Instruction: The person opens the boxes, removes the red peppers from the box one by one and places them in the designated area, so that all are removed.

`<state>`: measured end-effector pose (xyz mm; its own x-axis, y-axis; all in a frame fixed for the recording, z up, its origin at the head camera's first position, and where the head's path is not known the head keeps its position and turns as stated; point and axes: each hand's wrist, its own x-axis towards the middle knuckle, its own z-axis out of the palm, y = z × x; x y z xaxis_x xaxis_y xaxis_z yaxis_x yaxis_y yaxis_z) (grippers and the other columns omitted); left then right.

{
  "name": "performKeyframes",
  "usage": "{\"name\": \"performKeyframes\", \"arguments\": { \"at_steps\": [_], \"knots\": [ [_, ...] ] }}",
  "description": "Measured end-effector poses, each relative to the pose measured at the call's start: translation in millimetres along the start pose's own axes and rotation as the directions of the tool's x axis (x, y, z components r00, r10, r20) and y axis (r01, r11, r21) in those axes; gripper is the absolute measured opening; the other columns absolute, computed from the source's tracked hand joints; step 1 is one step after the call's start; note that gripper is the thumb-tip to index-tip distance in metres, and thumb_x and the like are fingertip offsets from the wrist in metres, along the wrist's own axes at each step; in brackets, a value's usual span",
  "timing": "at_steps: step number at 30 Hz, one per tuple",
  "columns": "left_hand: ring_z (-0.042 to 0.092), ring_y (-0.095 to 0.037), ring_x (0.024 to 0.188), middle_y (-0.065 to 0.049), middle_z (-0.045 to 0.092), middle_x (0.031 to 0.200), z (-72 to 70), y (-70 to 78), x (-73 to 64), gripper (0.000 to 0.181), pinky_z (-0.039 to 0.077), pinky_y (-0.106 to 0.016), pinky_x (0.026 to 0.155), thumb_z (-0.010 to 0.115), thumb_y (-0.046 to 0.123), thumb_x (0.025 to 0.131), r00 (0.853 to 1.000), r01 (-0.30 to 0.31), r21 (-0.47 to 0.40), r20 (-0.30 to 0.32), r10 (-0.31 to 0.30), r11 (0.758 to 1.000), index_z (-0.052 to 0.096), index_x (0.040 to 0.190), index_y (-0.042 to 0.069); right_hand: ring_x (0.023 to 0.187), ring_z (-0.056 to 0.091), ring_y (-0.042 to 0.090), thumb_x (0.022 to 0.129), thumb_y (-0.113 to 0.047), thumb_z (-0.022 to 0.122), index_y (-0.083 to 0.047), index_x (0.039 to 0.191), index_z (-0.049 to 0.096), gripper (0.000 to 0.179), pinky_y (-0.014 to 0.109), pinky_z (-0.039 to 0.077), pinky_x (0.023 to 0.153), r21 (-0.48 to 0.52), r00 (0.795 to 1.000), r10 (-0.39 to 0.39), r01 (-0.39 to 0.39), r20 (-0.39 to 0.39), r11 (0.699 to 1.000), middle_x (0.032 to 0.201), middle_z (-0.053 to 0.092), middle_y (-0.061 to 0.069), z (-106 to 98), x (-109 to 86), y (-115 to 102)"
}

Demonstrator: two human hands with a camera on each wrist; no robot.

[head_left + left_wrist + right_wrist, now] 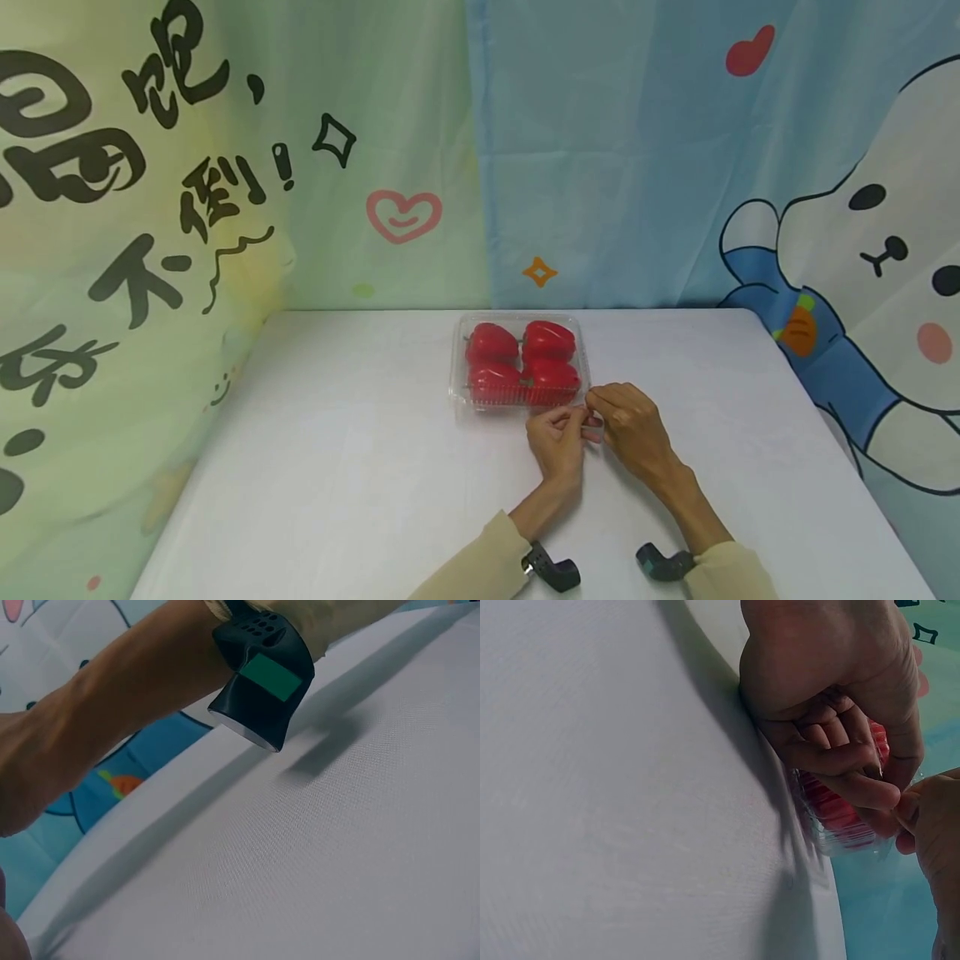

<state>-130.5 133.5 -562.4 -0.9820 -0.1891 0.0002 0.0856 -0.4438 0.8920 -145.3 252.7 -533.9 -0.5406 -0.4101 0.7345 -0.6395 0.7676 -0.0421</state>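
Observation:
A clear plastic box (459,367) holds several red bell peppers (551,340) near the table's far edge. By its front right corner my two hands meet fingertip to fingertip. The left hand (557,442) pinches with thumb and forefinger, its other fingers bent. From the right, the right hand (633,425) pinches at the same spot, knuckles up. A small thin pale thing seems to lie between the fingertips, mostly hidden. In the right wrist view the left hand (825,682) partly covers the box (832,832); the right hand (939,825) enters at the edge.
The white table (337,467) spreads around the box and under both forearms. Printed curtains (600,167) hang behind and at the sides. Each wrist wears a dark camera (555,571), close above the table.

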Motion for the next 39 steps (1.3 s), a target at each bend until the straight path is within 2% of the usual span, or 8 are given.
{"name": "performKeyframes", "arguments": {
  "at_steps": [13, 28, 33, 39],
  "knots": [
    [0.072, -0.004, 0.055, -0.036, 0.076, 0.081, 1.1, 0.4, 1.2, 0.015, 0.058, -0.021, 0.050, 0.068, -0.008, 0.095, 1.000, -0.009, -0.009, -0.012, 0.009, 1.000, 0.078, 0.088, -0.016, 0.077, 0.069, 0.027, 0.068, 0.030, 0.073, 0.004, 0.090, 0.079, 0.034, 0.043, 0.060, 0.072, 0.004, 0.999, 0.017, -0.017, 0.028, 1.000, 0.086, 0.080, 0.013, -0.2, 3.2, -0.2],
    [0.070, -0.003, 0.053, -0.039, 0.074, 0.079, 2.7, 1.6, 3.3, 0.015, 0.054, -0.017, 0.051, 0.068, -0.007, 0.094, 1.000, -0.020, 0.028, -0.023, 0.021, 0.999, 0.078, 0.087, -0.016, 0.080, 0.070, 0.028, 0.075, 0.023, 0.074, 0.004, 0.094, 0.080, 0.027, 0.042, 0.059, 0.073, -0.006, 0.998, 0.029, -0.029, 0.056, 1.000, 0.090, 0.081, 0.013, -1.4, 6.4, -1.6],
    [0.069, -0.003, 0.053, -0.039, 0.073, 0.077, 3.0, 0.8, 3.4, 0.014, 0.055, -0.018, 0.051, 0.069, -0.008, 0.092, 0.999, -0.031, 0.016, -0.026, 0.032, 0.999, 0.077, 0.085, -0.017, 0.080, 0.070, 0.028, 0.073, 0.022, 0.080, 0.004, 0.095, 0.081, 0.027, 0.042, 0.060, 0.072, -0.018, 0.997, 0.042, -0.041, 0.070, 0.999, 0.090, 0.081, 0.014, -2.0, 5.8, -3.2],
    [0.069, -0.003, 0.053, -0.046, 0.070, 0.079, 3.4, 0.8, 3.0, 0.014, 0.055, -0.016, 0.052, 0.069, -0.010, 0.093, 0.999, -0.033, -0.005, -0.026, 0.032, 0.999, 0.076, 0.086, -0.019, 0.081, 0.070, 0.028, 0.069, 0.021, 0.086, 0.005, 0.096, 0.081, 0.031, 0.043, 0.060, 0.073, -0.022, 0.995, 0.053, -0.051, 0.085, 0.998, 0.092, 0.082, 0.015, -2.4, 6.7, -3.8]
  ]
}}
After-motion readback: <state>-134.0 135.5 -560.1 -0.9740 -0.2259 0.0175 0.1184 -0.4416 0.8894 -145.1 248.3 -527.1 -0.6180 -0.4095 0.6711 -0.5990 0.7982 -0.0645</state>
